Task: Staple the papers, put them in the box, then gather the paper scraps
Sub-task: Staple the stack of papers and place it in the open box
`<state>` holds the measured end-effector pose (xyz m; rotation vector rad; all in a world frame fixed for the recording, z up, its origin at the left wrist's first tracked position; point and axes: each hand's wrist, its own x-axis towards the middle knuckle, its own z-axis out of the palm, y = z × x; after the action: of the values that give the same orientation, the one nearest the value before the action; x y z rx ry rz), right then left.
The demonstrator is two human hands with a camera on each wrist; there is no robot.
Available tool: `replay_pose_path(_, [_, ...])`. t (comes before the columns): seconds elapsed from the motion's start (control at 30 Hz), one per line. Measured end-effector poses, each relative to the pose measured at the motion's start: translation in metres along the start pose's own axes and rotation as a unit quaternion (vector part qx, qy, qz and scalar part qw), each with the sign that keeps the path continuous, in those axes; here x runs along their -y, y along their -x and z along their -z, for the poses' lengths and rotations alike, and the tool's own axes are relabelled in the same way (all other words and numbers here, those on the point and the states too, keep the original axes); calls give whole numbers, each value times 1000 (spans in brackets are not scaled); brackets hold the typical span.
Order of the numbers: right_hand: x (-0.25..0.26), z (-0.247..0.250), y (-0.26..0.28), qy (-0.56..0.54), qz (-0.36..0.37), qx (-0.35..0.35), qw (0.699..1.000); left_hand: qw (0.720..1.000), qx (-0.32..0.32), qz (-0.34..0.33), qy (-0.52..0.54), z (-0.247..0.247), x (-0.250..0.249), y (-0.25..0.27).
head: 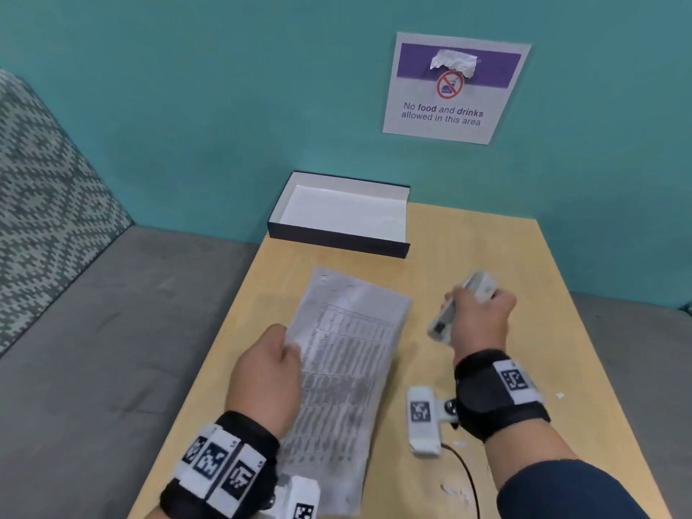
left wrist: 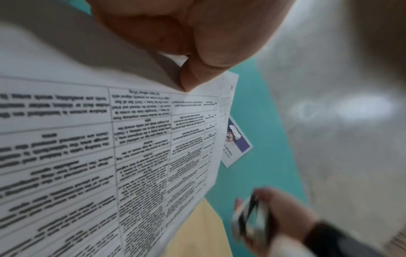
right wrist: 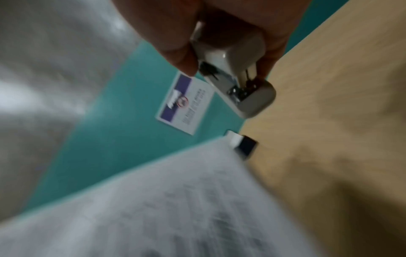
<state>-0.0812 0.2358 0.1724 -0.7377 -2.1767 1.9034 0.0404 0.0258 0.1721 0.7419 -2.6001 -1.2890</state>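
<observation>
Printed papers (head: pixel 344 368) with tables of text are held above the wooden table (head: pixel 486 256), blurred by motion. My left hand (head: pixel 269 376) pinches their left edge; thumb and finger show clamped on the sheet (left wrist: pixel 153 139) in the left wrist view. My right hand (head: pixel 479 320) grips a pale grey stapler (head: pixel 460 305) in the air to the right of the papers, apart from them. The stapler (right wrist: pixel 237 78) shows its metal mouth in the right wrist view, with the papers (right wrist: pixel 153 208) below. An open dark-sided box (head: pixel 339 215) with a white inside stands at the table's far edge. Small white paper scraps (head: pixel 455 490) lie near the front right.
A teal wall stands behind the table, with a "No food and drinks" sign (head: pixel 449 91) on it. A grey couch seat (head: pixel 93 331) with a patterned cushion (head: pixel 45 181) lies to the left. One more scrap (head: pixel 560 395) sits by the table's right edge.
</observation>
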Motion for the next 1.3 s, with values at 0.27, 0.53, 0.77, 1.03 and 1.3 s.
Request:
replay_pose_path(0.27, [-128,-17,5,477,11,204,855,999,-20,22,17,17,22,-7])
replay_pose_path(0.53, [-150,-27,-4,510,8,214,833,995,-16,38,87,23,28,-3])
replay_pose_path(0.77, [-109,11,35,403,164,221,873,993,-66,-41,92,41,-8,3])
replay_pose_path(1.03, [-102,14,89,9,-256,343,904,913,-42,-82,397,47,-55,-9])
replay_pose_path(1.3, [-63,-9,78,-314,-292,406,807,829,-49,71,552,36,-59,-35])
